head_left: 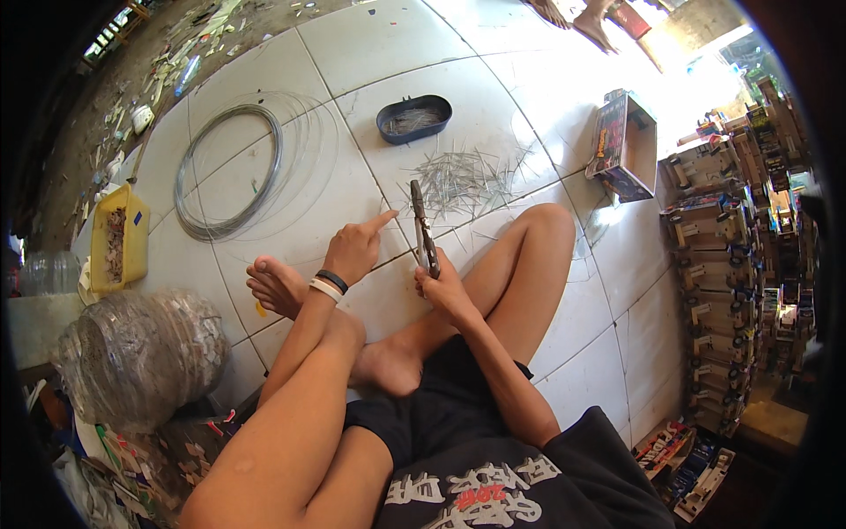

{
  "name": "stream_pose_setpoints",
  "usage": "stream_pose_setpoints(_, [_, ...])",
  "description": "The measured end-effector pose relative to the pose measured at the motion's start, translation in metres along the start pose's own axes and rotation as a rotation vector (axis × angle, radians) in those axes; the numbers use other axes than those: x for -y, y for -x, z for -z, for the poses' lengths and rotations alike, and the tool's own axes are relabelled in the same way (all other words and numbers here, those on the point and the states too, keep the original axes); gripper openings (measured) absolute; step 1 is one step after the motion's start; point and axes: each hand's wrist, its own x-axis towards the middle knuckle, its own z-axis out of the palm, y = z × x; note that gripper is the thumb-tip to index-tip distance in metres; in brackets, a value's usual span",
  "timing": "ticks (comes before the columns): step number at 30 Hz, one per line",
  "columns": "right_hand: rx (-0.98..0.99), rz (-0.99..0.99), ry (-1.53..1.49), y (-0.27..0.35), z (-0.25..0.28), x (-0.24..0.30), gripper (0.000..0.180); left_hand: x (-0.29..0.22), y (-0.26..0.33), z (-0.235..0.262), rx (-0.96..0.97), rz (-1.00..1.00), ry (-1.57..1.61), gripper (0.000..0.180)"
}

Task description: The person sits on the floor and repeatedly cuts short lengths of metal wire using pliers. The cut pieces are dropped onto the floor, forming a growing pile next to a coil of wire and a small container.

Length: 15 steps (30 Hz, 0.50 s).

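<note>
My right hand [443, 286] is wrapped round the handles of a pair of pliers [423, 227], whose jaws point away from me over the near-left edge of a pile of short cut wires [465, 183]. To its left, my left hand [354, 250] has its index finger stretched toward the pliers' jaws, while its other fingers look curled; I see nothing in it. Beyond the pile stands a dark blue oval tray [441, 108] with more short wires inside. A large coil of thin wire [181, 189] lies on the tiles at the left.
White floor tiles [352, 172] lie under everything. A yellow tub [138, 234] and a bulky plastic-wrapped bundle [145, 353] stand at left. On the right are an open cardboard box [636, 145] and stacked wooden pieces with wheels [716, 309]. Another person's feet [595, 28] show at the top.
</note>
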Motion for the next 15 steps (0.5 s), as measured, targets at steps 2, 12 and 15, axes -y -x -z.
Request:
stream_pose_setpoints(2, [-0.080, 0.083, 0.097, -0.004, -0.003, -0.003, 0.023, 0.001, 0.001, 0.000, -0.019, 0.025, 0.024, 0.036])
stream_pose_setpoints(12, [-0.383, 0.104, 0.342, 0.001, -0.006, 0.022, 0.045, 0.002, -0.002, -0.003, -0.136, 0.041, 0.008, 0.018])
stream_pose_setpoints(15, [-0.345, 0.120, 0.217, 0.001, 0.001, 0.025, 0.059, -0.001, 0.000, 0.001, -0.101, 0.079, 0.048, 0.016])
